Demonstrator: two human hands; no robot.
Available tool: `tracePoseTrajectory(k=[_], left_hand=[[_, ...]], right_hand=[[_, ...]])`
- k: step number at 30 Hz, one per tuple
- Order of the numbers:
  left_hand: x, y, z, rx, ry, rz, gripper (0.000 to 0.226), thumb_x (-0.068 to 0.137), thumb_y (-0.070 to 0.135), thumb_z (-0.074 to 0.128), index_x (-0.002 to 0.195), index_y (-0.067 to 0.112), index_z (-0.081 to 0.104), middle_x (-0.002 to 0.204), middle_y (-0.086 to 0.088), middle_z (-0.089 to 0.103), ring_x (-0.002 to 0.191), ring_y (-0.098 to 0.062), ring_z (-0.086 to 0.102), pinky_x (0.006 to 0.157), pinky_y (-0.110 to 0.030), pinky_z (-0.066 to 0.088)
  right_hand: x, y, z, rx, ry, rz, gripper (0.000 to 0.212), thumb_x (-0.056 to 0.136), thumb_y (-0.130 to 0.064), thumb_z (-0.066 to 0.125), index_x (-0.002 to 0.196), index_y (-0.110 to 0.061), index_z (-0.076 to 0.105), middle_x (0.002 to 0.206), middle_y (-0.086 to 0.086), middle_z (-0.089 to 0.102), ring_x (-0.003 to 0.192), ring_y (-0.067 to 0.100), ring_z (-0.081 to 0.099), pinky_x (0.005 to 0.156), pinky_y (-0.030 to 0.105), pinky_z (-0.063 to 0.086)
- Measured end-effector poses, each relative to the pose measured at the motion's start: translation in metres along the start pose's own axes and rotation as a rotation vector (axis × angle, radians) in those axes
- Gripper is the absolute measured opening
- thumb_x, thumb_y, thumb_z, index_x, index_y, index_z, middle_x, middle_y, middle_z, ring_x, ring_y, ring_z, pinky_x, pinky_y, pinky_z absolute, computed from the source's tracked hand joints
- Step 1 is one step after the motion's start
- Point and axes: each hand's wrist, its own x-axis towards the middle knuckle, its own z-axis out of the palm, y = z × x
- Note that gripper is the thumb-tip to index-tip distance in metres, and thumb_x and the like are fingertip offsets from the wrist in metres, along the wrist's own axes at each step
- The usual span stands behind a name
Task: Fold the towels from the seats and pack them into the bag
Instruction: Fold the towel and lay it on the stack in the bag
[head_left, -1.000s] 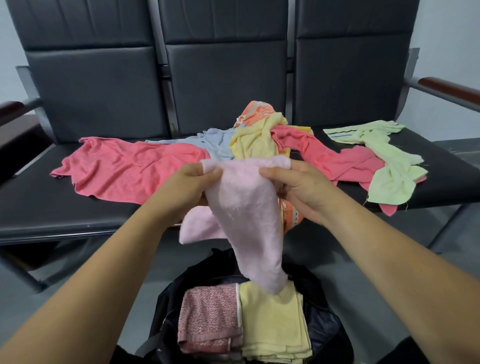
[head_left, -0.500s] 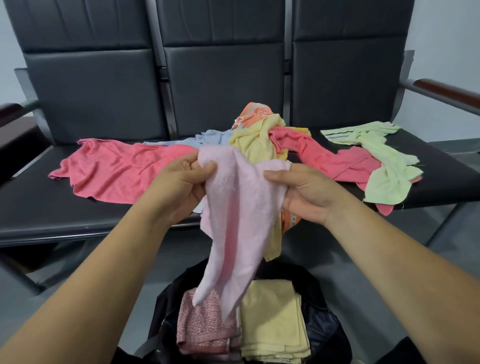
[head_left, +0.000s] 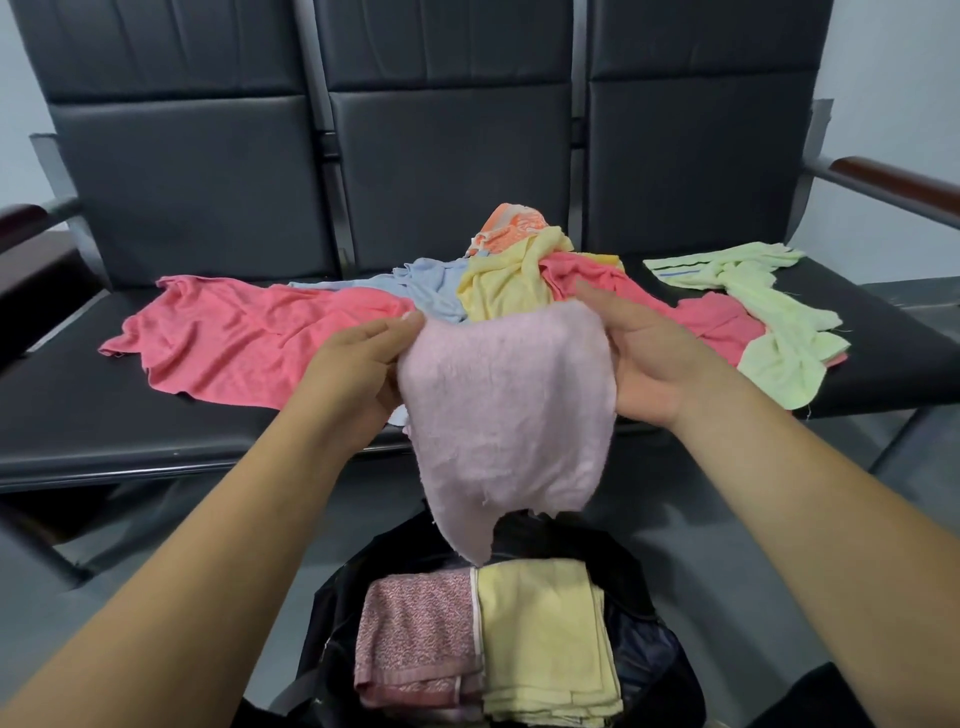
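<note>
Hanging limp above the open black fabric bag (head_left: 335, 618), the pale pink terry towel (head_left: 506, 405) looks light, soft and floppy. The left hand (head_left: 358, 374) and right hand (head_left: 644, 358) pinch its upper corners, probably the best hold for folding.

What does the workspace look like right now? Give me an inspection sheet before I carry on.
Surface: black seats, three in a row, with towels strewn across them.
Job's things: pale pink towel held spread above the open black bag. In the bag, a folded patterned towel lies beside a folded yellow towel. Unfolded on the seats: coral towel, blue towel, crumpled yellow towel, orange towel, second coral towel, light green towels.
Clutter: nothing seen.
Hands: left hand and right hand each grip a side of the pale pink towel.
Cables: nothing seen.
Surroundings: grey floor, pale wall, brown armrest.
</note>
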Motion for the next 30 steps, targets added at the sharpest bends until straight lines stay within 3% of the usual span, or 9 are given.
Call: tracePoseTrajectory(k=[3,5,9,12,17,22,26,28,30], left_hand=[[0.001,0.002,0.0,-0.102,-0.055,0.021,0.019,0.1,0.014,0.057,0.106,0.002,0.071,0.096,-0.006,0.076,0.086,-0.013,0.071,0.077,-0.023,0.059],[0.002,0.003,-0.003,-0.062,-0.079,0.084,0.018,0.097,0.003,0.058,0.112,0.002,0.068,0.098,-0.005,0.077,0.087,-0.014,0.072,0.077,-0.024,0.058],[0.006,0.001,-0.016,0.31,0.004,0.268,0.012,0.096,0.012,0.066,0.101,0.017,0.076,0.092,-0.008,0.078,0.085,-0.018,0.069,0.085,-0.044,0.06],[0.003,0.001,-0.014,0.416,0.047,0.307,0.01,0.097,0.018,0.066,0.098,0.017,0.076,0.087,-0.019,0.075,0.075,-0.021,0.064,0.081,-0.053,0.058],[0.004,0.001,-0.015,0.276,0.045,0.227,0.021,0.095,0.028,0.069,0.096,0.008,0.076,0.088,-0.016,0.068,0.081,-0.022,0.058,0.082,-0.046,0.053],[0.003,-0.002,-0.009,0.077,-0.019,0.122,0.015,0.094,0.014,0.066,0.104,0.006,0.074,0.088,-0.003,0.076,0.078,-0.013,0.069,0.079,-0.029,0.056],[0.001,-0.002,-0.009,0.097,0.013,0.156,0.003,0.09,0.011,0.072,0.092,0.01,0.074,0.092,-0.01,0.073,0.086,-0.022,0.066,0.092,-0.04,0.053],[0.0,-0.003,-0.007,0.167,0.027,0.216,0.006,0.087,0.015,0.076,0.091,0.009,0.074,0.094,-0.015,0.072,0.088,-0.023,0.064,0.091,-0.041,0.05],[0.0,-0.002,-0.005,0.251,0.066,0.289,0.012,0.087,0.014,0.077,0.094,0.005,0.074,0.096,-0.015,0.074,0.086,-0.017,0.066,0.086,-0.034,0.052]], right_hand=[[-0.003,-0.005,0.002,-0.01,-0.046,-0.101,0.035,0.099,-0.011,0.056,0.132,-0.001,0.061,0.131,0.015,0.067,0.124,0.027,0.064,0.106,0.042,0.051],[-0.001,-0.005,-0.003,-0.143,0.044,-0.173,0.033,0.098,-0.002,0.055,0.129,0.005,0.061,0.125,0.017,0.07,0.118,0.028,0.067,0.1,0.039,0.055],[-0.001,-0.005,-0.01,-0.386,0.221,-0.248,0.023,0.096,-0.009,0.064,0.118,-0.007,0.07,0.109,0.006,0.077,0.096,0.019,0.074,0.079,0.034,0.059],[0.001,-0.002,-0.012,-0.449,0.265,-0.271,0.021,0.095,-0.013,0.067,0.116,-0.011,0.072,0.108,0.003,0.077,0.096,0.018,0.074,0.078,0.034,0.057],[0.003,-0.003,-0.011,-0.338,0.257,-0.261,0.027,0.094,-0.013,0.067,0.12,-0.004,0.07,0.109,0.007,0.077,0.096,0.019,0.073,0.079,0.032,0.058],[0.003,-0.004,-0.011,-0.321,0.116,-0.255,0.032,0.094,-0.002,0.063,0.126,-0.001,0.065,0.122,0.012,0.072,0.114,0.024,0.069,0.094,0.036,0.057],[0.002,-0.005,-0.01,-0.922,0.411,-0.416,0.014,0.092,-0.007,0.071,0.105,-0.013,0.074,0.094,0.001,0.079,0.092,0.018,0.075,0.088,0.04,0.06],[0.002,-0.004,-0.008,-0.969,0.474,-0.451,0.007,0.091,-0.01,0.073,0.097,-0.013,0.076,0.088,0.002,0.078,0.085,0.019,0.075,0.086,0.043,0.061],[0.002,-0.004,-0.008,-0.903,0.513,-0.467,0.003,0.089,-0.011,0.075,0.092,-0.012,0.076,0.086,0.005,0.077,0.085,0.022,0.075,0.086,0.044,0.061]])
